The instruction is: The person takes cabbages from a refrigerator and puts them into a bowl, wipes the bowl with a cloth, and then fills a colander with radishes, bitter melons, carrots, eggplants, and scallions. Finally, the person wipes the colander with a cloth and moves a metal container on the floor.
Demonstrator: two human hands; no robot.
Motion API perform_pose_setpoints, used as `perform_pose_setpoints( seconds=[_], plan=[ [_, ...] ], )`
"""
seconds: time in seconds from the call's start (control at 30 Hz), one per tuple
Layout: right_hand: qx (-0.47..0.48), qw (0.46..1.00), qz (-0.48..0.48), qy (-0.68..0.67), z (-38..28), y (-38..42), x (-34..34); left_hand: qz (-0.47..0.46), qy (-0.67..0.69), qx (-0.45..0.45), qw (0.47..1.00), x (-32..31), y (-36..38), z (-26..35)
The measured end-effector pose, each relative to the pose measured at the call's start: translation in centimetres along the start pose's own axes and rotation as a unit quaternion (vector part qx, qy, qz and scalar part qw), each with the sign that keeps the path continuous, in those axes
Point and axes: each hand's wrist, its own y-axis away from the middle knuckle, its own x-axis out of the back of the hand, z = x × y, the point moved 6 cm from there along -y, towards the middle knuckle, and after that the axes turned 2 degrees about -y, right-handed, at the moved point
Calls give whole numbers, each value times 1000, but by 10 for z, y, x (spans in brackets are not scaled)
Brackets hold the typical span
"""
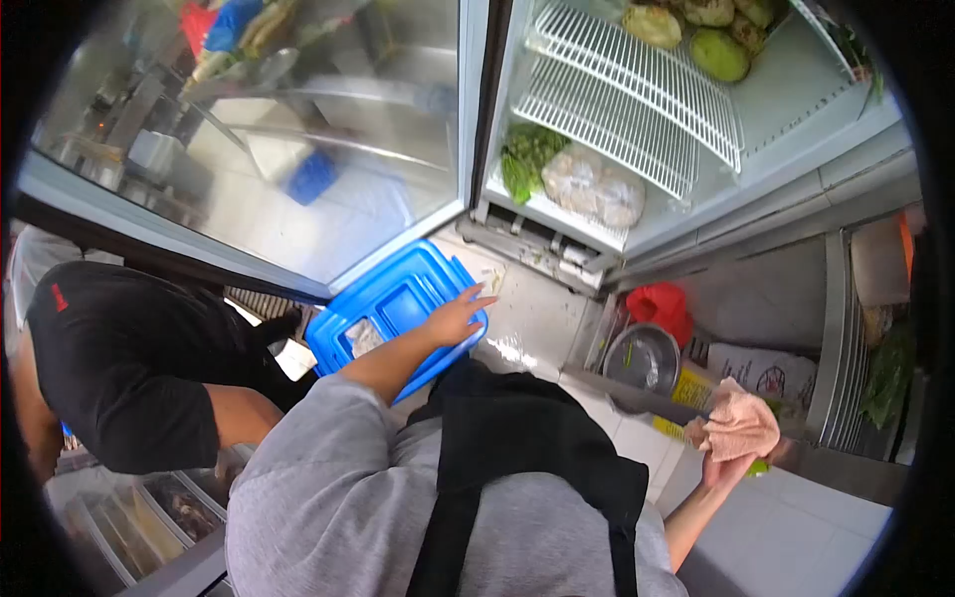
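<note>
My left hand (460, 314) reaches out over the edge of a blue plastic lid (384, 267), its fingers spread. A small whitish piece (364, 336) shows on the lid's left part. Off to the right, my right hand (729, 470) grips a bunched pink cloth (738, 426), which covers most of the fingers. Beyond the cloth is a low steel shelf holding a metal bowl (642, 360), a red bag (661, 310) and a white printed sack (760, 375).
An upright fridge stands open, its glass door (298, 199) swung left. Inside are wire shelves (607, 119), leafy greens (533, 157), bagged pale round items (593, 185) and green-brown produce (718, 56). A person in black (129, 368) bends close on my left, beside food containers (129, 527).
</note>
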Motion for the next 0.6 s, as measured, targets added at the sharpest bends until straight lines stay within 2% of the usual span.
perform_pose_setpoints(
  seconds=[0.07, 0.17, 0.2, 0.23, 0.27, 0.3, 0.33, 0.37, 0.4, 0.43, 0.5, 0.57, 0.6],
  plan=[
    [6, 999, -35, 7, -1, -3, -6, 72, -42, 4, 996, 26, 31, -32],
    [12, 997, -55, 52, -1, -5, -21, 155, -22, 123, 980, 70, 95, -81],
    [50, 984, -49, 165, -3, -8, -37, 178, -23, 166, 970, 81, 117, -95],
    [88, 956, -37, 278, -7, -9, -52, 222, -25, 218, 950, 93, 139, -105],
    [95, 956, -31, 276, -10, -14, -68, 263, -24, 268, 927, 103, 162, -115],
    [100, 937, -39, 331, -9, -26, -90, 349, -52, 243, 904, 108, 183, -132],
    [103, 915, -45, 387, -8, -39, -113, 355, -50, 315, 879, 114, 201, -144],
    [102, 889, -50, 443, -8, -48, -130, 397, -60, 331, 854, 119, 216, -145],
    [103, 860, -58, 497, -9, -52, -138, 435, -94, 305, 842, 119, 227, -156],
    [136, 871, -143, 451, -9, -57, -139, 461, -64, 321, 825, 114, 236, -165],
    [152, 908, 89, 380, 10, -74, -53, 464, -36, 353, 812, 108, 238, -157],
    [132, 901, 46, 411, 21, -90, -79, 443, -49, 343, 827, 97, 232, -147],
    [110, 902, 32, 417, 28, -97, -91, 453, -37, 306, 837, 89, 226, -143]
  ],
)
